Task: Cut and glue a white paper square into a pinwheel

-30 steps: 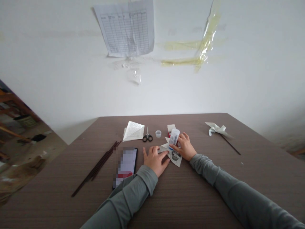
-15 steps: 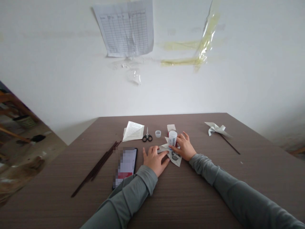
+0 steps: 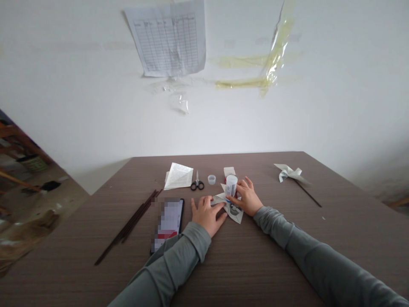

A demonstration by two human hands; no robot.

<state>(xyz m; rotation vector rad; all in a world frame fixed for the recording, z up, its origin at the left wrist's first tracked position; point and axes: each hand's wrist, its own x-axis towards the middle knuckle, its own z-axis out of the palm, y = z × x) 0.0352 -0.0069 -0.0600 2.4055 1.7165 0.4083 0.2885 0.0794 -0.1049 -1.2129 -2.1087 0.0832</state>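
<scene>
In the head view, a small white plastic bottle [image 3: 231,183] with a printed label stands upright on a cut and folded printed-paper piece [image 3: 235,213] with pointed corners. My right hand [image 3: 249,199] is closed around the bottle's right and lower side. From the left, my left hand [image 3: 207,214] lies over the paper's edge, its fingers spread and its fingertips touching the paper. Part of the paper is hidden under the bottle and hands. A clear round cap [image 3: 211,180] sits just behind my left hand, beside black-handled scissors [image 3: 197,185].
Folded paper sheets [image 3: 179,175] lie at the back left. Thin dark sticks [image 3: 129,226] and a phone [image 3: 168,224] are left of my left arm. A small white-and-red box [image 3: 229,171] is behind the bottle. A paper pinwheel [image 3: 290,172] on a stick lies at right.
</scene>
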